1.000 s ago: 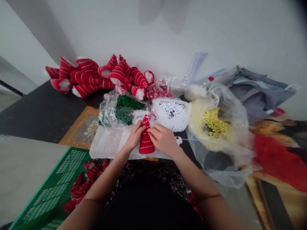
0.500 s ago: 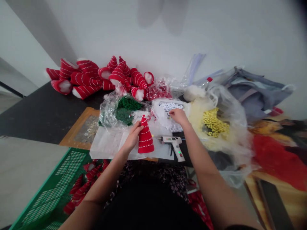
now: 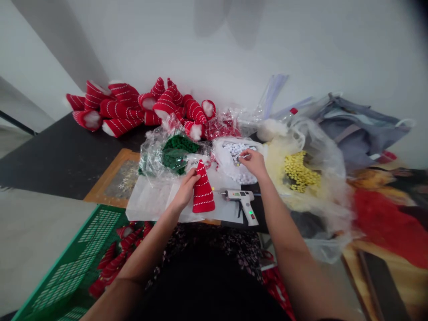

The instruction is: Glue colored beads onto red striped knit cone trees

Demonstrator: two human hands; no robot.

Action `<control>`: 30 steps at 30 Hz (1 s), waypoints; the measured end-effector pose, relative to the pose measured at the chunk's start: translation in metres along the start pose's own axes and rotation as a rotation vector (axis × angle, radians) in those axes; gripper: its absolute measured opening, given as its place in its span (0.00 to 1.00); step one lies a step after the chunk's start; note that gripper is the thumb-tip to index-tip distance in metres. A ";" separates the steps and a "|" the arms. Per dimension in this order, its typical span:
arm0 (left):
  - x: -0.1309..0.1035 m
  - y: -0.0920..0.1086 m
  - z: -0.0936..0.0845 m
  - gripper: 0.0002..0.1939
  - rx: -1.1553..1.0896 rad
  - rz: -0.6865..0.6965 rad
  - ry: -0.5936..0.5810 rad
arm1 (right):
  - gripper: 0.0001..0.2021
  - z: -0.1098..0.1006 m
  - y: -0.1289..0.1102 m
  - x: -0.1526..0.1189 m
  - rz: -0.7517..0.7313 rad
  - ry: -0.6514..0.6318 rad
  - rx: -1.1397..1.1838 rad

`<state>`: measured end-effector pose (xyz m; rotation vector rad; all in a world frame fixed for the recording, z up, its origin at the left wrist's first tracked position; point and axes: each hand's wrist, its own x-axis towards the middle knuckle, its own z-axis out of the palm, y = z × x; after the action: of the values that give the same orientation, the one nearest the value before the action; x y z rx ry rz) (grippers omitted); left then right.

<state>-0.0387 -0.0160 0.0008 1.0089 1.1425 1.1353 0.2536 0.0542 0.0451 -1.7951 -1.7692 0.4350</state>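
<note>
My left hand is closed around the upper side of a red cone-shaped cloth hat with white stitched stripes, its tip pointing up. My right hand is over an opened white plastic bag of small white pom-poms. Its fingertips are pinched together; a pale spot shows at them, too small to make out. Just right of the hat, a white glue gun lies on its side with a green light lit, its nozzle pointing left. White paper sheets lie beneath the hat.
Stuffed striped red cones are heaped at the back left. Bags of green pom-poms and yellow beads flank the white ones. A wooden-framed board lies left. Below it, a green crate holds more red cones. A grey bag sits right.
My right hand has drawn back slightly to the right over the white pom-poms, its fingers turning up a little. My left hand and the hat stay in place.
</note>
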 end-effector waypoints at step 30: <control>-0.005 0.011 0.004 0.15 -0.083 -0.001 -0.041 | 0.06 -0.005 -0.056 -0.080 -0.295 -0.311 -0.175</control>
<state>-0.0367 -0.0191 0.0133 0.9629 1.0545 1.1469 0.2064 -0.0281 0.0692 -1.6064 -2.3106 0.4692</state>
